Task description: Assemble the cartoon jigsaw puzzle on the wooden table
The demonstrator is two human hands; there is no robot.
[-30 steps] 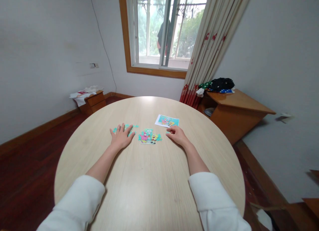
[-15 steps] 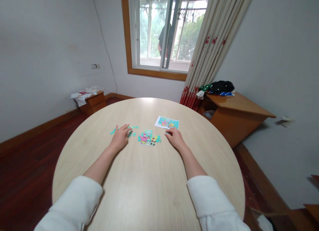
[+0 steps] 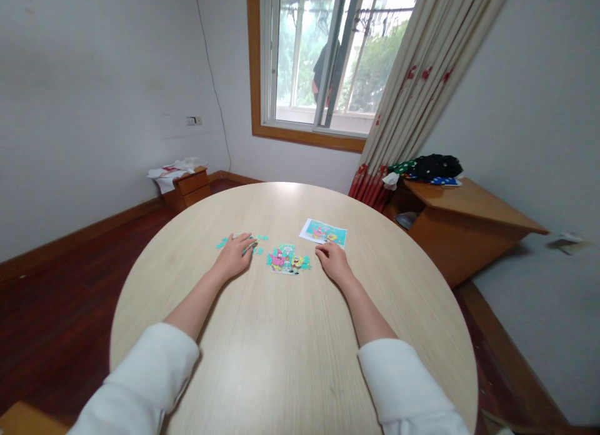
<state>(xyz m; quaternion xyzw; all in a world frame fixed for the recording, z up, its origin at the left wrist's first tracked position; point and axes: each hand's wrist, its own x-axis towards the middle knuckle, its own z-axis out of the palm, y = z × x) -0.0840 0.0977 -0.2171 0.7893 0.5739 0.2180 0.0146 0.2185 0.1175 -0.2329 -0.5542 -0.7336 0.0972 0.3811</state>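
Observation:
A partly joined jigsaw puzzle point(image 3: 287, 260) lies flat in the middle of the table, showing a pink figure and a yellow one on teal. My left hand point(image 3: 233, 257) rests to its left, fingers stretched out over loose teal puzzle pieces point(image 3: 222, 242), hiding some of them. On the puzzle's right side, my right hand point(image 3: 334, 261) is closed, thumb and fingertips together; whatever is between them is too small to make out. Just beyond that hand lies a picture card point(image 3: 323, 232) with the same figures, its near edge partly covered by the fingers.
The round wooden table point(image 3: 281, 354) fills the middle of the view. Behind it are a window point(image 3: 300, 66) and a long curtain point(image 3: 422, 79). To the right, a wooden desk point(image 3: 482, 213) carries dark cloth items point(image 3: 438, 166). A small cabinet point(image 3: 192, 185) stands at the back left.
The whole view has shifted, so the table sits a little further right. My left fingers have come down closer to the loose pieces. My right hand stays beside the puzzle, still closed.

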